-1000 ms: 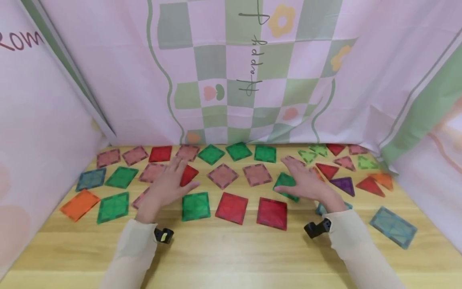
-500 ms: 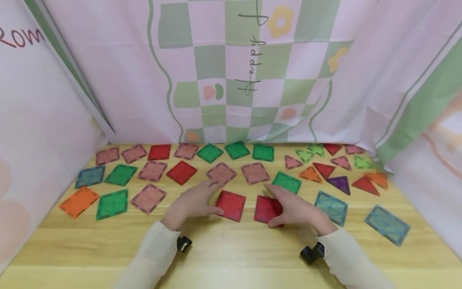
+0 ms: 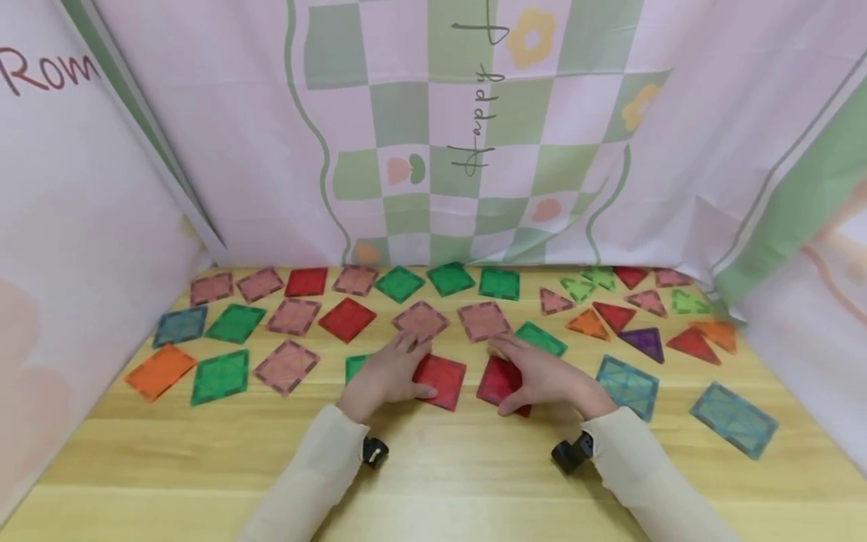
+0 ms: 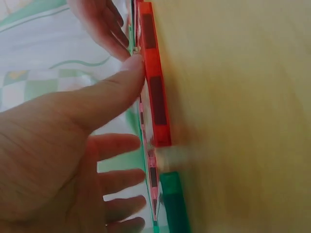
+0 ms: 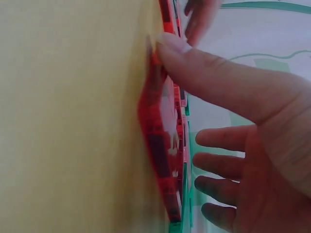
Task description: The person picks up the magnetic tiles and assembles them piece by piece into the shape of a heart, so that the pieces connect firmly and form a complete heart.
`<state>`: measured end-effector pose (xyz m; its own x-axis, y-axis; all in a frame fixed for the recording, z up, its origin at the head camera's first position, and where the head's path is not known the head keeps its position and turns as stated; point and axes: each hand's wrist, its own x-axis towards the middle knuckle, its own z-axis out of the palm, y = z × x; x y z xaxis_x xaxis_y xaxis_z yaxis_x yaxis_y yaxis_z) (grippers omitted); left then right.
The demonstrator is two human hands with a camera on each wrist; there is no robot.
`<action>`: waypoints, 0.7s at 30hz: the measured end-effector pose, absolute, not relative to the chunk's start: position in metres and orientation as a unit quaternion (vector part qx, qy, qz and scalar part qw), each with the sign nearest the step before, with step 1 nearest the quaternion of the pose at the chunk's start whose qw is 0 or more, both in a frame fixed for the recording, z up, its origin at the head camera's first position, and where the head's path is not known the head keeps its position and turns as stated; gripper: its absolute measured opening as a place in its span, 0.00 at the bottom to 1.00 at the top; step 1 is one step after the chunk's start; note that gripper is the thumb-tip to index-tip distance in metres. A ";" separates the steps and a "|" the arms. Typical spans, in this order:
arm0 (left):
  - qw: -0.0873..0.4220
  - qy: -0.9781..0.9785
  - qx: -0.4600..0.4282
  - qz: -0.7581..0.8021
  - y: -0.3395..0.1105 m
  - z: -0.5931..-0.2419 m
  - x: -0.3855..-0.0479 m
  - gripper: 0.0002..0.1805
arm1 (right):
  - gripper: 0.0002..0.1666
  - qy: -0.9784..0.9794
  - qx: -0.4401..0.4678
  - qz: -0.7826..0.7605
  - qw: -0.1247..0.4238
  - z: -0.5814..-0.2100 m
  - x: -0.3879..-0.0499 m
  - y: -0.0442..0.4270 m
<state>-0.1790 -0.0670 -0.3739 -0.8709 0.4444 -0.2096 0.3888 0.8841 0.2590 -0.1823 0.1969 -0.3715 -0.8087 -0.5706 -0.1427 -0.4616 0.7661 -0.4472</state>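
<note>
My left hand [image 3: 387,376] is over the left side of a red square tile [image 3: 445,382], its thumb at the near edge. In the left wrist view the thumb touches that tile's edge [image 4: 156,97] and the fingers stand spread. My right hand [image 3: 552,379] covers the right part of a second red tile [image 3: 497,381]. The right wrist view has the thumb against the blurred red tile [image 5: 155,126], with the other fingers extended and apart from it. Both red tiles look nearly flat on the wooden table, a small gap between them.
A green tile [image 3: 355,367] is partly hidden behind my left hand, another [image 3: 539,339] lies beyond my right. Pink tiles [image 3: 484,321] lie just behind. Rows of coloured squares spread leftward; triangles [image 3: 642,344] and blue rectangles [image 3: 734,418] lie right. A curtain [image 3: 406,120] hangs behind.
Both hands have come down and inward from farther apart to the two red tiles. The right red tile has turned and shifted slightly toward the left one.
</note>
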 end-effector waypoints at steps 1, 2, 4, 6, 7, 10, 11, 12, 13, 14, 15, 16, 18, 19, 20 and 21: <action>0.138 0.962 0.215 0.100 -0.066 -0.375 -0.179 0.43 | 0.60 0.929 -0.279 -0.198 0.137 -0.372 -0.183 0.197; 0.141 0.962 0.214 0.096 -0.066 -0.375 -0.179 0.43 | 0.61 0.930 -0.277 -0.197 0.138 -0.372 -0.184 0.197; 0.142 0.963 0.212 0.089 -0.065 -0.377 -0.179 0.43 | 0.63 0.932 -0.274 -0.193 0.140 -0.372 -0.186 0.197; 0.141 0.963 0.211 0.085 -0.064 -0.378 -0.178 0.43 | 0.66 0.936 -0.260 -0.190 0.144 -0.371 -0.186 0.198; 0.141 0.963 0.212 0.084 -0.064 -0.379 -0.177 0.43 | 0.67 0.939 -0.247 -0.189 0.147 -0.370 -0.186 0.199; 0.142 0.963 0.212 0.085 -0.063 -0.380 -0.176 0.43 | 0.70 0.951 -0.205 -0.177 0.148 -0.368 -0.184 0.203; 0.142 0.963 0.212 0.085 -0.063 -0.380 -0.175 0.43 | 0.71 0.955 -0.188 -0.173 0.149 -0.367 -0.183 0.204; 0.141 0.963 0.211 0.085 -0.063 -0.380 -0.175 0.43 | 0.71 0.959 -0.172 -0.171 0.150 -0.367 -0.183 0.206; 0.141 0.964 0.210 0.084 -0.063 -0.380 -0.175 0.42 | 0.71 0.961 -0.160 -0.166 0.151 -0.367 -0.182 0.207; 0.140 0.965 0.207 0.084 -0.063 -0.379 -0.175 0.42 | 0.70 0.963 -0.152 -0.163 0.152 -0.366 -0.182 0.208; 0.139 0.965 0.205 0.083 -0.063 -0.379 -0.175 0.42 | 0.70 0.964 -0.145 -0.161 0.154 -0.366 -0.181 0.209; 0.138 0.966 0.202 0.082 -0.063 -0.379 -0.174 0.41 | 0.69 0.964 -0.141 -0.161 0.158 -0.366 -0.181 0.209; 0.136 0.967 0.198 0.080 -0.063 -0.378 -0.174 0.40 | 0.67 0.962 -0.144 -0.160 0.167 -0.366 -0.180 0.210; 0.135 0.968 0.196 0.080 -0.063 -0.378 -0.173 0.39 | 0.66 0.960 -0.149 -0.162 0.171 -0.366 -0.179 0.210; 0.133 0.969 0.194 0.077 -0.062 -0.377 -0.173 0.39 | 0.65 0.958 -0.155 -0.165 0.174 -0.366 -0.179 0.209; 0.131 0.970 0.193 0.072 -0.062 -0.377 -0.172 0.38 | 0.64 0.956 -0.162 -0.168 0.176 -0.366 -0.179 0.208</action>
